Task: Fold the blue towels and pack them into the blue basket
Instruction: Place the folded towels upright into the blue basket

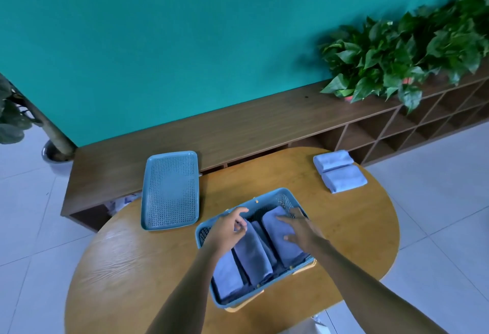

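The blue basket (267,198) stands in the middle of the round wooden table and holds three folded blue towels side by side. My right hand (299,230) lies flat on the right-hand towel (277,227), fingers spread. My left hand (230,226) hovers over the basket's left part with fingers loosely curled above the middle towel (252,257), holding nothing. The left towel (227,278) is partly hidden by my left forearm. Two more folded light-blue towels (340,171) lie together on the table at the far right.
A blue perforated lid or tray (170,189) lies on the table's far left. Behind the table runs a low wooden shelf unit (238,127) against a teal wall, with leafy plants (407,55) on its right end. A potted plant (16,116) stands on the tiled floor at left.
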